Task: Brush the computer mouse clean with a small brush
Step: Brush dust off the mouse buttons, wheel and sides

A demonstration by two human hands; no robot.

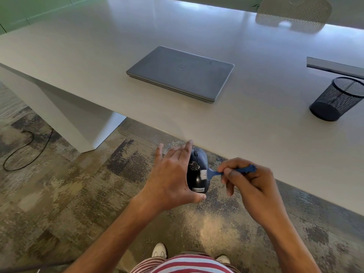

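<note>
The fingers of the right hand are pinched shut around the handle of a small blue brush, whose white bristles touch the back of a black Lenovo computer mouse at lower centre of the frame. The left hand cradles that mouse in the air, just off the near edge of the desk: thumb curled under the logo end, the other fingers stretched loosely along its far side, so it is a light cupping hold, not a tight clench. A speckled patch of pale crumbs or dust sits on the shell just below the scroll wheel, to the upper left of the bristles, so the brushing looks under way but not finished; that patch remains to be swept off, and I cannot tell the state of the underside. By count: one mouse, one brush, two hands. On the desk lie one closed grey laptop at centre and one black mesh pen cup at right, apparently empty. One dark cable loops on the carpet at left, and two white shoes show at the bottom edge.
</note>
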